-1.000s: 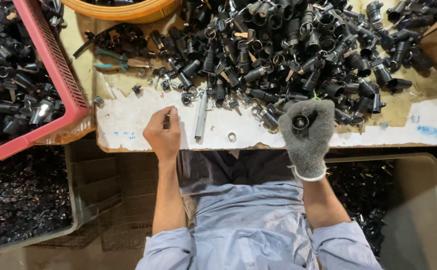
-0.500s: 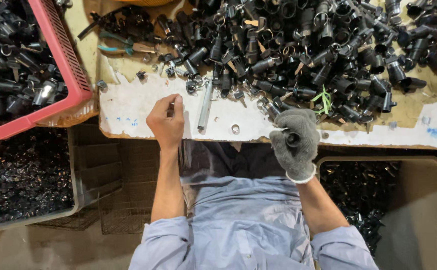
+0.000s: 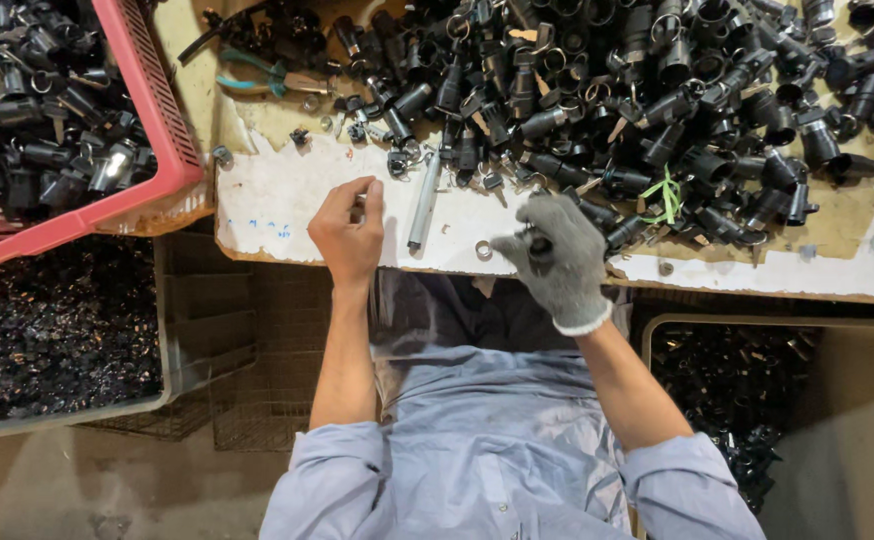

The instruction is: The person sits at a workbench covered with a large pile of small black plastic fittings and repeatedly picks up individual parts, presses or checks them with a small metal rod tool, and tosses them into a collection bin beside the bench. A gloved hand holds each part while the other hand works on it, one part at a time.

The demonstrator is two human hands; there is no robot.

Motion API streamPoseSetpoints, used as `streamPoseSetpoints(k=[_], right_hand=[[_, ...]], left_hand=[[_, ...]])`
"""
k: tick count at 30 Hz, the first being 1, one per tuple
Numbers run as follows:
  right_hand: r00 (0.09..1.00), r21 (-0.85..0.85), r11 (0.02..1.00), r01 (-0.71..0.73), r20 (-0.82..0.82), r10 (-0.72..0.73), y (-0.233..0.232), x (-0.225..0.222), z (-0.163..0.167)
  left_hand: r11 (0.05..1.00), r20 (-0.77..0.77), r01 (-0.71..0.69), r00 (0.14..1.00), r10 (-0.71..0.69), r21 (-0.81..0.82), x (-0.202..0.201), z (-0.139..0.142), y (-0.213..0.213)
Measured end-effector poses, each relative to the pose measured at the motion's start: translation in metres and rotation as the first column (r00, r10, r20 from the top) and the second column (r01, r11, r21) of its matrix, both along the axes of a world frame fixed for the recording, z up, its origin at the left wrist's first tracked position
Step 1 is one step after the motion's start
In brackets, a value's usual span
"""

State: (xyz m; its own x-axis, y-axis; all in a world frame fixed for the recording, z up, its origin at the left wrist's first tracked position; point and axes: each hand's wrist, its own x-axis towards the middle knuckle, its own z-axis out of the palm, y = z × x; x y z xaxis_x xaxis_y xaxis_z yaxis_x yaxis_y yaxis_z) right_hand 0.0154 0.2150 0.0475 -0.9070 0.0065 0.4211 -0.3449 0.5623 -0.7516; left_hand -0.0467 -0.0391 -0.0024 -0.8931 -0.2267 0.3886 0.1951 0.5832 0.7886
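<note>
Workbench carries a heap of black fittings; at its near edge my gloved right hand clasps one black fitting, my bare left hand pinches a small pin beside the metal rod

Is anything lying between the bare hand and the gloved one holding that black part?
Yes. On the white sheet between the left hand and the gloved right hand, which holds a black part, lie a grey metal rod and a small ring.
</note>
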Motion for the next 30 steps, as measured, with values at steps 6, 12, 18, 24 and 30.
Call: streamPoseSetpoints(k=[6, 12, 18, 24, 30], right_hand=[[0.984, 0.062, 0.998, 0.002, -0.178, 0.009, 0.000, -0.019, -0.016], [0.901, -0.937, 0.290, -0.196, -0.055, 0.430, 0.030, -0.025, -0.031], [0.912, -0.887, 0.439, -0.145, 0.052, 0.407, 0.033, -0.021, -0.025], [0.983, -0.275, 0.946, -0.170, -0.112, 0.144, 0.021, -0.027, -0.007], [0.977, 0.145, 0.989, 0.012, -0.213, 0.019, 0.011, -0.015, 0.004]], left_hand=[[0.984, -0.038, 0.136, 0.989, -0.141, -0.119, 0.026, 0.005, 0.020], [0.933, -0.118, 0.089, 0.983, -0.138, -0.347, 0.031, -0.003, 0.037], [0.928, -0.113, 0.049, 0.989, -0.097, -0.368, 0.032, -0.004, 0.039], [0.951, -0.144, -0.015, 0.989, -0.031, -0.308, 0.028, -0.008, 0.037], [0.997, -0.040, -0.078, 0.996, 0.078, -0.007, 0.029, -0.011, 0.029]])
